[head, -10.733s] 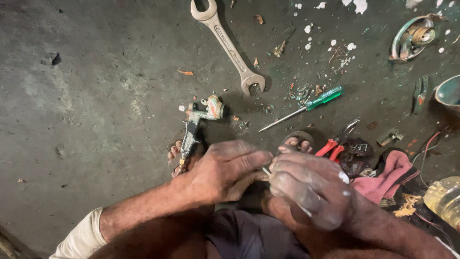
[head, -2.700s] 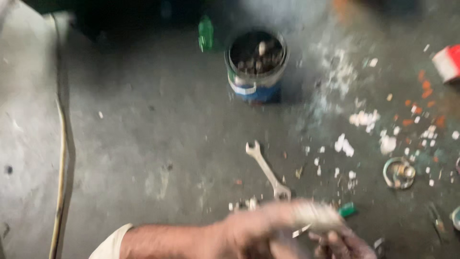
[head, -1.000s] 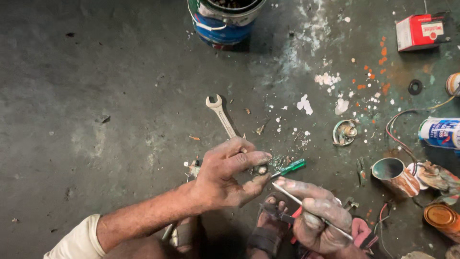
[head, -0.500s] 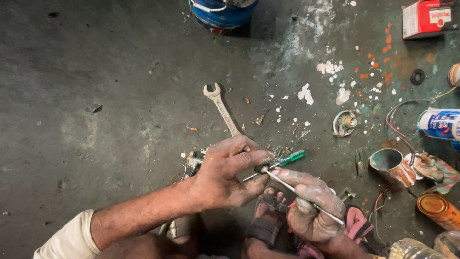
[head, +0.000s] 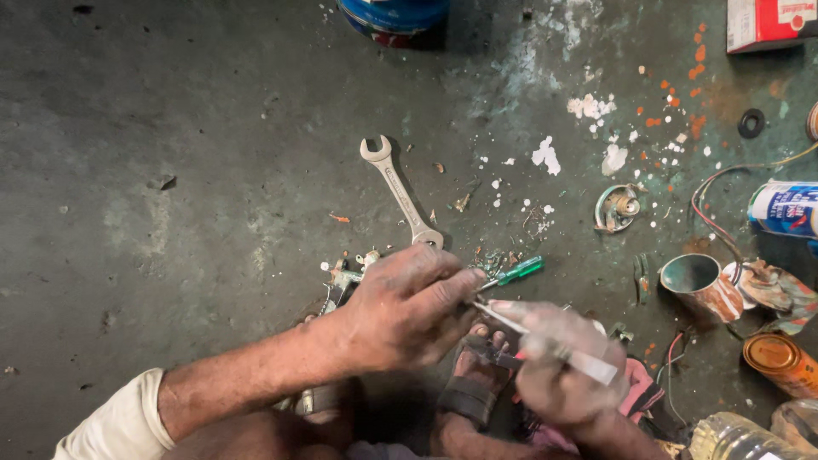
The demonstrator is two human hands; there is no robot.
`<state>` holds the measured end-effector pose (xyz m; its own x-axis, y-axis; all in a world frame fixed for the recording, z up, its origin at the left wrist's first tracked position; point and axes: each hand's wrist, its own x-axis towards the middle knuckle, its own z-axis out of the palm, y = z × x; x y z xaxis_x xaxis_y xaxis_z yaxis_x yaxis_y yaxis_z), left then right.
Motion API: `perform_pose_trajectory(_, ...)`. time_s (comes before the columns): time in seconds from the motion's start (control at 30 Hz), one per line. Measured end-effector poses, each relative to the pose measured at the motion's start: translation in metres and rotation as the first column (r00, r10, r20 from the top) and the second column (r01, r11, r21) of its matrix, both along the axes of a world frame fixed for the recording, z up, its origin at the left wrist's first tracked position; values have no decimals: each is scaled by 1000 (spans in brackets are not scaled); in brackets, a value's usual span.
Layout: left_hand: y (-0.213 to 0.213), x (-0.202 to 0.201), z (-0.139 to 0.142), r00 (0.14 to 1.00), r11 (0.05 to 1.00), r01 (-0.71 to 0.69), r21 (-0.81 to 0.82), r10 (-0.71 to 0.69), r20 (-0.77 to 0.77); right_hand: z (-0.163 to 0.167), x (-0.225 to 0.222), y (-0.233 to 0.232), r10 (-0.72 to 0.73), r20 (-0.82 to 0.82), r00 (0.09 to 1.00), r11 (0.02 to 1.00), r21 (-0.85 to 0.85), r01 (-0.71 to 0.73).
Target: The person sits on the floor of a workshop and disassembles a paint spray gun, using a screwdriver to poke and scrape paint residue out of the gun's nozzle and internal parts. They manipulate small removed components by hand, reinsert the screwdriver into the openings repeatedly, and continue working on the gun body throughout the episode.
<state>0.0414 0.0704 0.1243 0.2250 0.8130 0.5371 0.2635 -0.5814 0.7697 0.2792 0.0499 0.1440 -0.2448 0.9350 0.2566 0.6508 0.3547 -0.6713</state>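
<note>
My left hand [head: 409, 311] pinched a small part just below the wrench [head: 400, 192]. My right hand [head: 558, 366] gripped a thin tool [head: 545, 342], its tip meeting that part.

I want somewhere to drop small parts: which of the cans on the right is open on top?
The rusty can beside the crumpled rag: it shows a hollow greenish inside. The orange can is closed.

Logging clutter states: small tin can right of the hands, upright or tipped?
Tipped. The tin can lies on its side on the floor, its open mouth facing the camera; contents cannot be told.
</note>
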Motion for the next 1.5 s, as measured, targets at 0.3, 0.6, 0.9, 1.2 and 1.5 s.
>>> perform_pose_trajectory(0.3, -3, 2, 8, 980, 971, 110, -212, -69, 188, -22, 1, -7, -259, -870, 419, 897, -377, -229)
perform_pose_trajectory(0.6, -6, 4, 12, 960, 913, 185, -364, -90, 264, -18, 1, -15, -41, -867, 497, 966, -161, -202)
perform_pose_trajectory(0.9, -9, 5, 12, 955, 904, 199, -380, -92, 281, -21, 3, -18, -27, -836, 547, 964, -168, -208)
perform_pose_trajectory(1.2, -11, 3, 12, 942, 887, 247, -391, -125, 311, -30, -3, -19, 14, -827, 562, 972, -120, -201)
perform_pose_trajectory(1.5, -15, 4, 10, 945, 909, 208, -360, -92, 314, -10, -4, -12, -191, -939, 285, 909, -278, -309)
